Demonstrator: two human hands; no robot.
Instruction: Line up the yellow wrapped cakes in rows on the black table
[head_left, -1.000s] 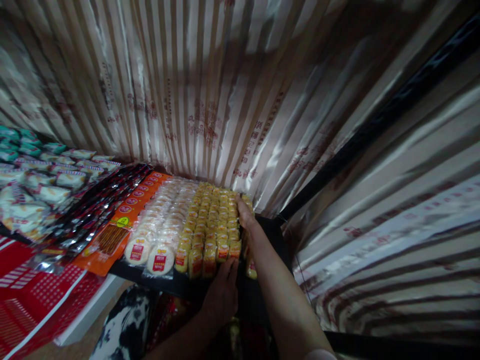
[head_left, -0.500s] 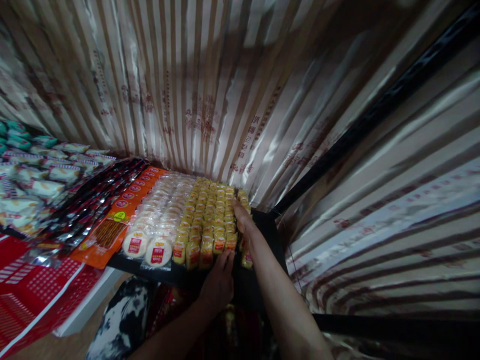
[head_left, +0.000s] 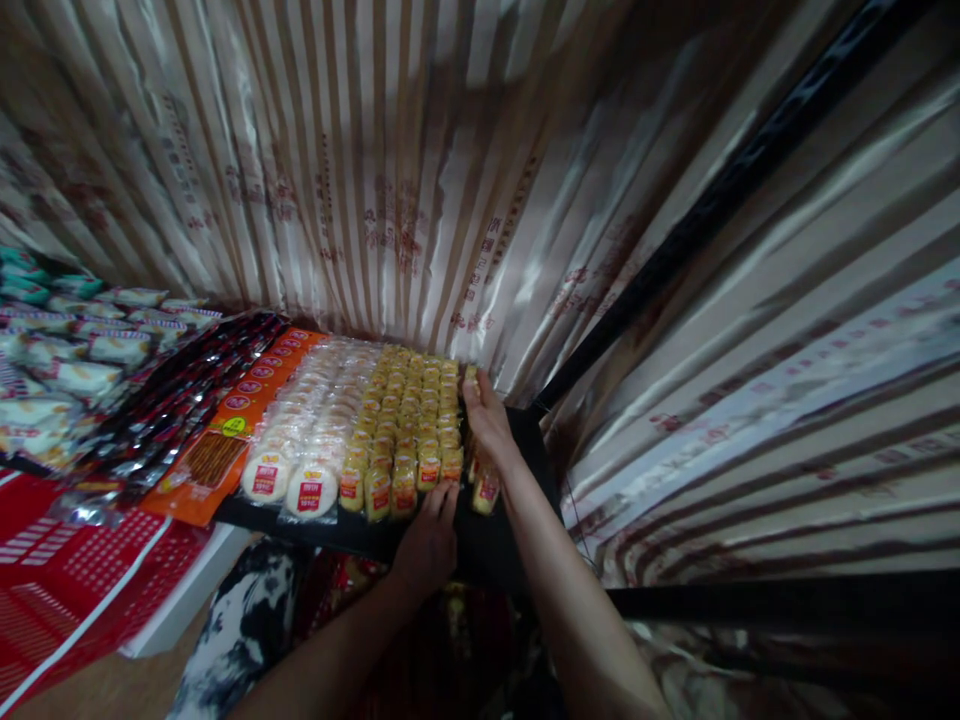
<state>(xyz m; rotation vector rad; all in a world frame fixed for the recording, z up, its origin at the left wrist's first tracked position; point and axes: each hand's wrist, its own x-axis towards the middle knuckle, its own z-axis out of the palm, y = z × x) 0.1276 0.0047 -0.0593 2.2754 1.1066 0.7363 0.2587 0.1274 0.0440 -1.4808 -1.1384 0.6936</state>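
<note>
Nearest, my left hand [head_left: 427,548]: fingertips at the front of the yellow packets [head_left: 403,432] on the black shelf [head_left: 538,465]; can't tell if they grip. Too hard a push here could buckle the columns. Farther in, my right hand [head_left: 489,420] covers part of a lone row [head_left: 484,493], just right of the block; hold unclear. A sideways knock could topple it. Packets look glossy, plump, red-labelled, tightly lined. Striped sheeting [head_left: 375,180] hangs behind.

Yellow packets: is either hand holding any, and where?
Can't tell: right hand is at the far end of the rightmost row; left hand at the front of the next row.
</note>
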